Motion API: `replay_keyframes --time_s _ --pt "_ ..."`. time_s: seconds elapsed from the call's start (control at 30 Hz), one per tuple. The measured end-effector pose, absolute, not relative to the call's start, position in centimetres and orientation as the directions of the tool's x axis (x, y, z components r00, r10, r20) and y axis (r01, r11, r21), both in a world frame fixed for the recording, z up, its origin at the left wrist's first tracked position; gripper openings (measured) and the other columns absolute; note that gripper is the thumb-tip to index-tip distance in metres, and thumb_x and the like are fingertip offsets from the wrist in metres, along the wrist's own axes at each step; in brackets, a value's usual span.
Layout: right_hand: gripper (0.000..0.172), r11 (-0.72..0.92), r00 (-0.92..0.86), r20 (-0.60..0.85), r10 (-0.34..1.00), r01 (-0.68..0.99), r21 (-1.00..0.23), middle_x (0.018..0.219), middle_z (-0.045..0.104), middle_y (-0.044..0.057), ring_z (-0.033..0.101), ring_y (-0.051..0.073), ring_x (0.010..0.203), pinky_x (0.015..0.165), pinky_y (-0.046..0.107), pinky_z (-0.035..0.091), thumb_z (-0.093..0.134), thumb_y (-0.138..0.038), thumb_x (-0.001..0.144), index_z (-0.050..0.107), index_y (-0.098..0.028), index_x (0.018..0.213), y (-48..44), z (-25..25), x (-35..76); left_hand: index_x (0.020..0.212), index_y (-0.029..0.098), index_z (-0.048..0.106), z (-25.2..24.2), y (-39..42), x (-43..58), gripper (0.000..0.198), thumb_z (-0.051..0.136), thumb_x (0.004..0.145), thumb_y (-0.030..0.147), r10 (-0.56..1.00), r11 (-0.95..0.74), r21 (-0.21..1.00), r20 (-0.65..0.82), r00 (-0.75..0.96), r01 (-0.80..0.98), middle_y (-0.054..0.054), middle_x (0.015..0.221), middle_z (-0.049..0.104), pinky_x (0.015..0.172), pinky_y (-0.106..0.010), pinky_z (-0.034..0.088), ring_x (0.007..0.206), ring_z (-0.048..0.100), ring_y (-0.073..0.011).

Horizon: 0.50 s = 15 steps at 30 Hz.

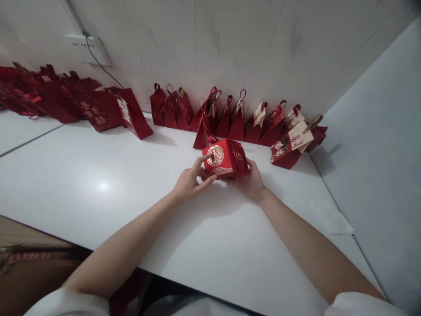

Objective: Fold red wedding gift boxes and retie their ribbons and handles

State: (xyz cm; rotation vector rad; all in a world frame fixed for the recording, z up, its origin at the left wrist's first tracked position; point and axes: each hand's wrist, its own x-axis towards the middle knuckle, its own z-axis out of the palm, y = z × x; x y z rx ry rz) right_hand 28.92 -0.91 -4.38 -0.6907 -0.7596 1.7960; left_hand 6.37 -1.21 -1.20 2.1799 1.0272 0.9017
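Note:
A small red gift box (223, 159) with a gold and white round emblem on its front is held just above the white table (98, 184), between both hands. My left hand (190, 181) grips its left side, forefinger stretched up onto the emblem and thumb under the lower edge. My right hand (250, 179) cups the box from the right and below, fingers wrapped round its side.
A row of folded red gift boxes with loop handles (230, 116) lines the tiled wall behind the held box. Larger red paper bags (98, 107) lean at the back left. A wall socket with a cable (87, 48) is up left. A grey partition (378, 145) closes the right side.

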Motion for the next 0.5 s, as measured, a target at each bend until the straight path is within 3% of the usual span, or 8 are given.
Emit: replay_keyframes --time_s 0.23,0.5 --pt "0.058 -0.272 -0.317 -0.094 0.944 -0.583 -0.766 0.124 0.07 0.009 0.064 0.032 0.113 0.101 0.05 0.047 0.036 -0.057 0.09 0.064 -0.02 0.124 -0.96 -4.35 28.88 0.149 0.025 0.03 -1.19 -1.17 6.41 0.064 0.057 0.092 0.039 0.809 -0.556 0.707 0.337 0.482 0.437 -0.001 0.081 0.069 0.058 -0.023 0.051 0.072 0.065 -0.0148" --pt "0.059 -0.258 -0.333 -0.054 0.941 -0.606 -0.753 0.125 0.069 0.008 0.064 0.031 0.112 0.1 0.05 0.048 0.035 -0.056 0.089 0.063 -0.02 0.126 -1.01 -4.36 28.9 0.156 0.03 0.017 -1.8 -1.05 6.31 0.074 0.055 0.093 0.035 0.764 -0.614 0.662 0.36 0.535 0.431 -0.002 0.083 0.07 0.058 -0.024 0.053 0.07 0.064 -0.0153"
